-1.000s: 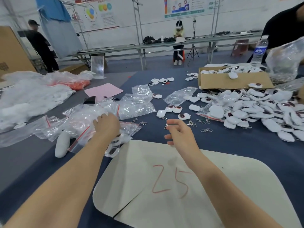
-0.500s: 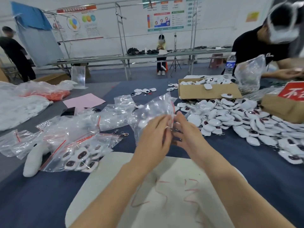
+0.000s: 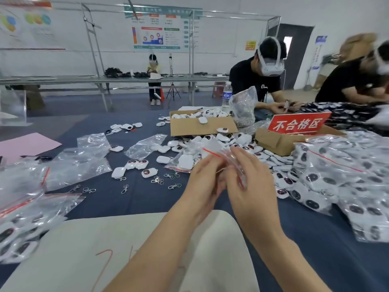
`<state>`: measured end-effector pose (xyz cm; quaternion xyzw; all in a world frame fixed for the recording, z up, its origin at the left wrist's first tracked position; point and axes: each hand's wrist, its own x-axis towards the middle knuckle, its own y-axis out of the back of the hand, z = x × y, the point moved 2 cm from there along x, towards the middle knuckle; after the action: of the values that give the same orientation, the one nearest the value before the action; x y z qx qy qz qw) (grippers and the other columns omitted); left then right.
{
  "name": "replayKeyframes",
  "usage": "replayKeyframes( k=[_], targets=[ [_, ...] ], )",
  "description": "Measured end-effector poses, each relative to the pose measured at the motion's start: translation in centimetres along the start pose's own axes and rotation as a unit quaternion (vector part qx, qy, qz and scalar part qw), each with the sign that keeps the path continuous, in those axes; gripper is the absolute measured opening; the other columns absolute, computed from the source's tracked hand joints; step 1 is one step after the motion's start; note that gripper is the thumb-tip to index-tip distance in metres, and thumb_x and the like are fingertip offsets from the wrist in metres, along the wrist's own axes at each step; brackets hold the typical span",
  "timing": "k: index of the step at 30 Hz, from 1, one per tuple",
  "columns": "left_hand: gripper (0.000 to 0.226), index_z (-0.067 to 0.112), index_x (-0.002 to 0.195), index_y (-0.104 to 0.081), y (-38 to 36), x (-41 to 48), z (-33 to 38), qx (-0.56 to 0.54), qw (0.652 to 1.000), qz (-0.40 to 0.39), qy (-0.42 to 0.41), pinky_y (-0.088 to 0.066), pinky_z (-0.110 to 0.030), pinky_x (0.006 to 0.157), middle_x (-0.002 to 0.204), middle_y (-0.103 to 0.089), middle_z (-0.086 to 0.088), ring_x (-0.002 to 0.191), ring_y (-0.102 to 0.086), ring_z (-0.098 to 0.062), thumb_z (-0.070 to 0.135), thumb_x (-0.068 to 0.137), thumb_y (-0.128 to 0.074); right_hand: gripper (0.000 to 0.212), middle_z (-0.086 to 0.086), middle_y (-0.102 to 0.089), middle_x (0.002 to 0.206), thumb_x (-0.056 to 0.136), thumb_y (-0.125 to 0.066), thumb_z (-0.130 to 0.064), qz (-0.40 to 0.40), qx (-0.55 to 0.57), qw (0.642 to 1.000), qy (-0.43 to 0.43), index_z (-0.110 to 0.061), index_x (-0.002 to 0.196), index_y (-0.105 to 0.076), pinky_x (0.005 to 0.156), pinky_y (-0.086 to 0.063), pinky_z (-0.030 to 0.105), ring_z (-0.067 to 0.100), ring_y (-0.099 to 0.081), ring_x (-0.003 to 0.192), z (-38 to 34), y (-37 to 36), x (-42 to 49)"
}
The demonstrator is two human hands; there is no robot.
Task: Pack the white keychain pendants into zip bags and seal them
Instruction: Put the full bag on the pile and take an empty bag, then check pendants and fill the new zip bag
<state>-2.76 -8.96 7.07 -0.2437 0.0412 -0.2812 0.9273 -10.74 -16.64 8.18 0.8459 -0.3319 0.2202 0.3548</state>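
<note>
My left hand [image 3: 202, 182] and my right hand [image 3: 252, 182] meet above the blue table, both gripping a clear zip bag [image 3: 219, 150] with a red seal strip. The bag's inside is blurred and looks empty. Beyond my hands lies a heap of loose white keychain pendants [image 3: 223, 142]. Three more pendants [image 3: 134, 167] lie left of the hands, with loose metal clasps [image 3: 157, 180] beside them. Filled zip bags [image 3: 345, 178] are piled at the right, and another filled bag [image 3: 19, 228] lies at the left.
Empty zip bags [image 3: 80, 165] are spread at left. A cardboard box [image 3: 200, 127] of pendants stands behind the heap, a second box with a red sign [image 3: 299, 124] at right. A cream board [image 3: 147, 249] lies under my arms. Two people work at far right.
My left hand left the filled bag at the left, picked up an empty zip bag and brought it to my right hand. The view has swung to the right.
</note>
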Motion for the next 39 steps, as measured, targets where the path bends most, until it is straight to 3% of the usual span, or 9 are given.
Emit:
replayKeyframes(
  k=[3,7,11,14,16,19,27,33,39],
  targets=[
    [0.024,-0.002,0.111,-0.066,0.0,-0.5,0.1,0.000,0.998,-0.065,0.007,-0.056,-0.031,0.073,0.099,-0.063,-0.019,0.088,-0.061,-0.027,0.011,0.100,-0.049,0.041,-0.007,-0.064,0.129,0.096,-0.043,-0.034,0.046,-0.034,0.994,0.090,-0.024,0.128,-0.065,0.115,-0.031,0.055,0.018,-0.052,0.126,-1.9,2.2,-1.2],
    [0.014,-0.008,0.100,-0.059,4.0,-1.5,-2.2,0.225,0.973,-0.015,0.043,-0.049,-0.023,0.055,0.080,-0.057,-0.019,0.061,-0.053,-0.021,-0.002,0.101,-0.046,0.034,-0.010,-0.068,0.115,0.100,-0.041,-0.031,-0.031,-0.014,0.999,0.035,-0.028,0.121,-0.067,0.106,-0.039,0.038,0.015,-0.054,0.114,-1.5,0.8,-0.4],
    [0.017,0.014,0.106,-0.063,8.2,-2.9,-4.3,0.431,0.899,0.033,0.070,-0.044,-0.018,0.048,0.076,-0.064,0.001,0.048,-0.054,-0.004,0.005,0.097,-0.052,0.033,-0.005,-0.064,0.128,0.103,-0.045,-0.021,-0.189,-0.058,0.980,-0.038,-0.026,0.131,-0.062,0.105,-0.041,0.035,0.016,-0.054,0.122,2.7,-4.5,1.0],
    [0.037,0.048,0.117,-0.049,9.5,-3.2,-4.0,0.560,0.828,0.030,-0.014,-0.053,-0.023,0.080,0.106,-0.059,0.018,0.080,-0.060,0.006,0.025,0.090,-0.061,0.033,-0.005,-0.066,0.128,0.103,-0.045,-0.021,-0.277,-0.070,0.956,-0.072,-0.028,0.129,-0.064,0.104,-0.045,0.036,0.017,-0.057,0.121,5.2,-7.8,0.9],
    [0.052,0.040,0.134,-0.040,10.4,-3.0,-4.1,0.647,0.759,0.055,-0.051,-0.050,-0.033,0.091,0.124,-0.043,0.015,0.102,-0.060,-0.005,0.026,0.090,-0.065,0.032,-0.005,-0.068,0.125,0.101,-0.046,-0.021,-0.303,-0.073,0.947,-0.079,-0.029,0.126,-0.065,0.101,-0.047,0.036,0.017,-0.060,0.118,5.9,-9.2,0.7],
    [0.019,0.028,0.106,-0.055,10.8,-3.3,-4.6,0.694,0.706,0.074,-0.119,-0.042,-0.030,0.088,0.107,-0.044,0.013,0.100,-0.051,-0.013,0.035,0.092,-0.065,0.032,-0.004,-0.069,0.122,0.102,-0.044,-0.022,-0.296,-0.092,0.948,-0.074,-0.029,0.125,-0.065,0.101,-0.044,0.038,0.021,-0.058,0.115,6.6,-10.3,0.2],
    [0.015,0.036,0.104,-0.075,11.2,-2.2,-5.4,0.623,0.773,0.038,-0.117,-0.035,-0.031,0.106,0.125,-0.054,0.021,0.121,-0.042,-0.007,0.036,0.097,-0.062,0.032,-0.006,-0.068,0.121,0.103,-0.040,-0.022,-0.220,-0.092,0.960,-0.143,-0.030,0.119,-0.066,0.105,-0.037,0.040,0.021,-0.053,0.118,7.1,-10.4,-0.4],
    [0.022,0.033,0.089,-0.078,10.5,-0.7,-4.5,0.633,0.774,0.017,-0.023,-0.037,-0.035,0.105,0.101,-0.059,0.029,0.123,-0.045,-0.015,0.038,0.096,-0.057,0.032,-0.005,-0.071,0.116,0.100,-0.041,-0.020,-0.188,-0.070,0.963,-0.180,-0.026,0.119,-0.066,0.105,-0.039,0.043,0.023,-0.057,0.117,6.9,-9.7,-0.1],
    [0.028,0.049,0.058,-0.064,9.5,-0.5,-3.0,0.626,0.773,-0.056,0.090,-0.035,-0.040,0.112,0.117,-0.057,0.016,0.127,-0.042,-0.014,0.062,0.073,-0.043,0.033,-0.002,-0.071,0.116,0.102,-0.039,-0.029,-0.247,-0.159,0.943,-0.154,-0.026,0.133,-0.053,0.100,-0.038,0.041,0.025,-0.058,0.116,6.4,-9.8,1.6]
  ],
)
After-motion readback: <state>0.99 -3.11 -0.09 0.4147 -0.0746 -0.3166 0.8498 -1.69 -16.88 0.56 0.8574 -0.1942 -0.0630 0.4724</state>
